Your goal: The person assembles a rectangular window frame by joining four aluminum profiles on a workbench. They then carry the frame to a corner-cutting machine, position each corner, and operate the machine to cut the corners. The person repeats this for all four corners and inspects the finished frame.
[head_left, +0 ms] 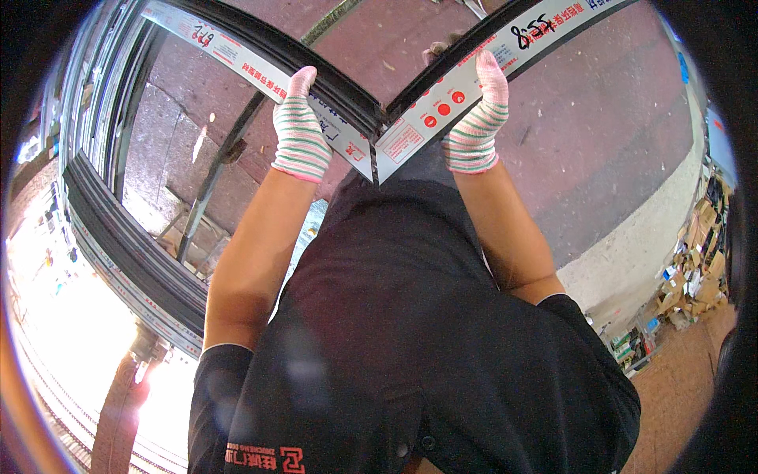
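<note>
Big dark window frame [142, 261] with white protective film, its mitred corner [375, 150] held just above the person's waist. Left hand [300, 126] in striped glove, fingers together, clamped on 1 bar; right hand [480, 118] likewise grips the other.

Dark matt metal frame [371, 118] faced with glossy white protective film. Knitted striped cloth gloves on left hand [300, 130] and right hand [478, 118]. Below frame, rough reddish floor [616, 134]; matt black cloth shirt [410, 340].
</note>
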{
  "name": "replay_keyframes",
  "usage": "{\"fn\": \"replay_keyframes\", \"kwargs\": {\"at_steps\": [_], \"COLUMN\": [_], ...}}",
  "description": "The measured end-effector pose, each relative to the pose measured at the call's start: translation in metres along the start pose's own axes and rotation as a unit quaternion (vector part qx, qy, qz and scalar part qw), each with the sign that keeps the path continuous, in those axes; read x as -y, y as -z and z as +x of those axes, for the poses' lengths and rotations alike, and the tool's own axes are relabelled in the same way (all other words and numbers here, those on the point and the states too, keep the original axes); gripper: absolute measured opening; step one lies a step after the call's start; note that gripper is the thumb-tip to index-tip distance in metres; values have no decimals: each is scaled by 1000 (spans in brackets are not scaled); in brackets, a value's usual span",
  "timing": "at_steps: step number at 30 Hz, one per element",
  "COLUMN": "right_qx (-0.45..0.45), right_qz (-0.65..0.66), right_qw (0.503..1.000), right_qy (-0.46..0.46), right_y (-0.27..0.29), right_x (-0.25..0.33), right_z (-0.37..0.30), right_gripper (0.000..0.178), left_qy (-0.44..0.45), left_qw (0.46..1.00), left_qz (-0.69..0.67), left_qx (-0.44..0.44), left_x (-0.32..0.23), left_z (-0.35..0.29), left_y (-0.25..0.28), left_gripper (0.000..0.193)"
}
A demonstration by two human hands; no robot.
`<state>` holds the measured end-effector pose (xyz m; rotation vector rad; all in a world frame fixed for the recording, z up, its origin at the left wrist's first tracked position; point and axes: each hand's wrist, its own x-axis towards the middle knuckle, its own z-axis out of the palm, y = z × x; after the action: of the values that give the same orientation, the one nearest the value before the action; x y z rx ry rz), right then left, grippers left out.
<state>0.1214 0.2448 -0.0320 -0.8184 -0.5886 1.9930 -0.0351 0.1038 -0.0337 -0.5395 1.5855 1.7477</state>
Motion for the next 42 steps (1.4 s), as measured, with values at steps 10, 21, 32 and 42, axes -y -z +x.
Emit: {"fn": "replay_keyframes", "kwargs": {"at_steps": [10,21,32,42], "right_qx": [47,-14,51,116], "right_qz": [39,-9,-73,-34], "right_qw": [997,1000,996,981], "right_qy": [51,7,-23,-154], "right_y": [-15,-22,-11,18], "right_x": [9,-9,77,92], "right_z": [9,9,130,136], "right_gripper": [41,59,60,29], "left_qy": [21,-140,-201,-272], "left_qw": [999,990,977,901], "left_qz": [-23,14,69,291], "left_qx": [24,11,-21,-173], "left_x": [-4,-21,-35,-58], "left_z": [-22,22,75,57], "left_y": [-12,34,95,75], "left_gripper": [35,37,31,54]}}
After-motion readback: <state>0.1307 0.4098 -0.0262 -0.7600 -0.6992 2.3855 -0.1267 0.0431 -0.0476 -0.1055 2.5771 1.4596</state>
